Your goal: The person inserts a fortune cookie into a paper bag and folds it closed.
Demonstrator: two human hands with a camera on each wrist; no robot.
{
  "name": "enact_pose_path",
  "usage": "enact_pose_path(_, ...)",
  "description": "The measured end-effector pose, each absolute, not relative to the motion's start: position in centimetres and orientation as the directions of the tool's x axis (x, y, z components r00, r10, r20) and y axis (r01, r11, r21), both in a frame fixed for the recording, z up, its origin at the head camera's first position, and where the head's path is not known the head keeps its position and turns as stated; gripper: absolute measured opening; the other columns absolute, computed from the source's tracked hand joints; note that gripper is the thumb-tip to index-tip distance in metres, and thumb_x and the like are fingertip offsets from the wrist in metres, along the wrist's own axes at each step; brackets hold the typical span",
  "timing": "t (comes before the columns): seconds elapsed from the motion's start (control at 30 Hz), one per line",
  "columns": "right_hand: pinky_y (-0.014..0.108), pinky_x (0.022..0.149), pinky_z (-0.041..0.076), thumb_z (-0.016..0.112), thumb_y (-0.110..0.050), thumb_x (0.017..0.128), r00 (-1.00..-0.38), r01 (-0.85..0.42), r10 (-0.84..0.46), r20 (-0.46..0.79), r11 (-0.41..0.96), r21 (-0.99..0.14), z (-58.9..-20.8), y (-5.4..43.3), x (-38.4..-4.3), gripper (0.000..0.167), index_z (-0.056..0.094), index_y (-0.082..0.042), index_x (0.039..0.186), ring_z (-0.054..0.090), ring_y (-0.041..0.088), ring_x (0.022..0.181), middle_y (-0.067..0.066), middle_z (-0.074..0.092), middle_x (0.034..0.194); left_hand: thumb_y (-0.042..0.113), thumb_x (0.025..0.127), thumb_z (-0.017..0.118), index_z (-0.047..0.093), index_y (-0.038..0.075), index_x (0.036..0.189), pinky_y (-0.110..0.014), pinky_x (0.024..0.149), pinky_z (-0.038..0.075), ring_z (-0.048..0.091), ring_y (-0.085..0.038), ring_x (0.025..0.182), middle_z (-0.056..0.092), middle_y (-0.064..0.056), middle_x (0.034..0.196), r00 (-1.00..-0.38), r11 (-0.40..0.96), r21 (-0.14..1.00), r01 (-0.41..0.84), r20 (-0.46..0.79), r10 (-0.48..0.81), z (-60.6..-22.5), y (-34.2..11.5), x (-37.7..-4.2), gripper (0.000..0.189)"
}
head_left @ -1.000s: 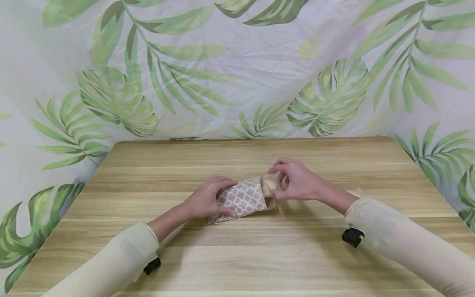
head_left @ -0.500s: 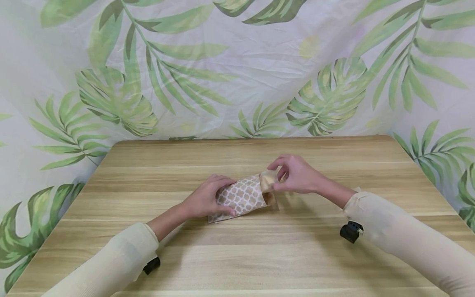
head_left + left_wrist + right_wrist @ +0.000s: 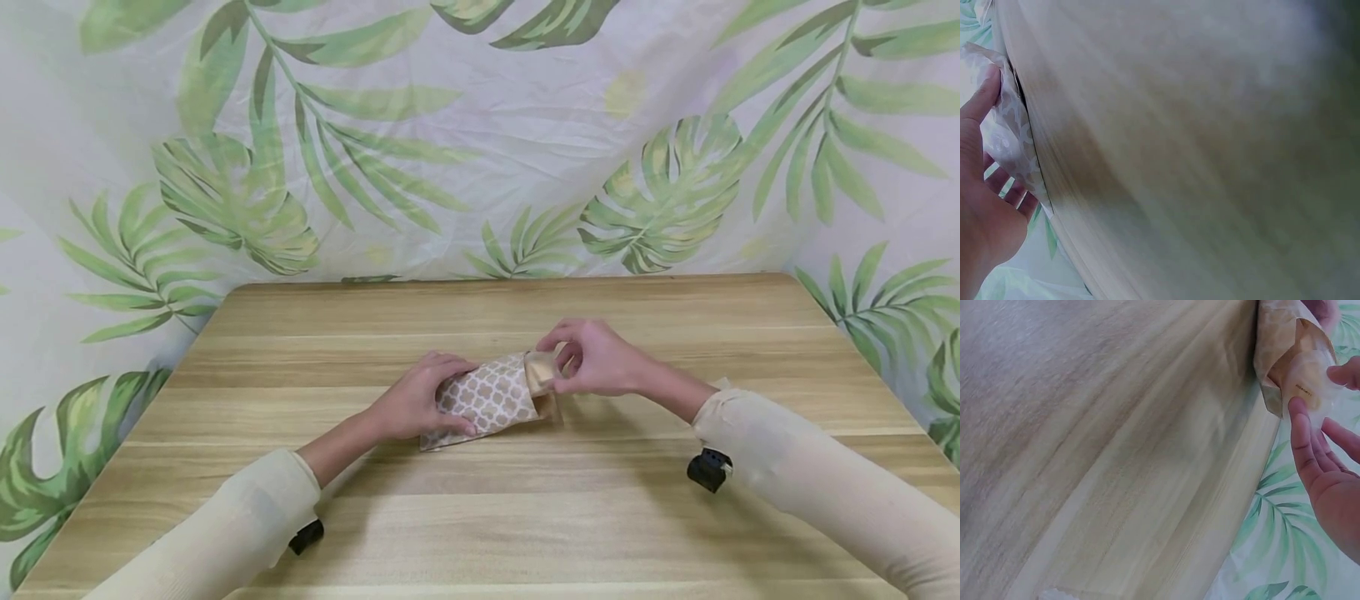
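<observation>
A tan paper bag (image 3: 491, 393) with a white quatrefoil pattern lies slantwise on the table, its mouth gaping toward the right. Across its closed end, my left hand (image 3: 414, 404) grips it, thumb on the near edge and fingers on the far one. From the mouth sticks a translucent packet (image 3: 538, 372) with something pale yellow inside; small dark print shows on the packet (image 3: 1311, 387) in the right wrist view. Thumb and fingers of my right hand (image 3: 600, 360) pinch its outer end. The packet's inner part is hidden in the bag. In the left wrist view, the bag (image 3: 1011, 137) appears only partly.
The wood-grain table (image 3: 450, 533) runs back to a leaf-print cloth (image 3: 480, 167), which also hangs at both sides. A black wrist camera (image 3: 708, 470) sits under the right sleeve, and another black camera (image 3: 307, 537) under the left.
My right hand has shifted slightly left with the packet, rising a little and then lowering. A bit less of the packet shows outside the bag. My left hand has stayed in place.
</observation>
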State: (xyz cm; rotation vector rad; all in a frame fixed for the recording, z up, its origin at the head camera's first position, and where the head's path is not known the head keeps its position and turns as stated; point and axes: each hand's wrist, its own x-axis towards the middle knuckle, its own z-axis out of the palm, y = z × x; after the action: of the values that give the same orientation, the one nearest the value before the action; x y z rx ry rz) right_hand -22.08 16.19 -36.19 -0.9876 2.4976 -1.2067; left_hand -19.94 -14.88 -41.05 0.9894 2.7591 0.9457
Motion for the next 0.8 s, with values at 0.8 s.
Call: enact_pose_path(0.8, 0.029, 0.072, 0.058, 0.089, -0.014, 0.074, -0.763, -0.555, -0.634, 0.129, 0.539, -0.633, -37.8, 15.4, -21.8, 0.052, 0.07, 0.005, 0.119, 0.067, 0.014, 0.081, 0.009, 0.067, 0.104, 0.039, 0.069, 0.097, 0.06, 0.003, 0.143, -0.051, 0.112, 0.044, 0.052, -0.031, 0.13, 0.06, -0.014, 0.142, -0.791, 0.616, 0.556, 0.557, 0.13, 0.598, -40.9, -14.8, -19.8, 0.09)
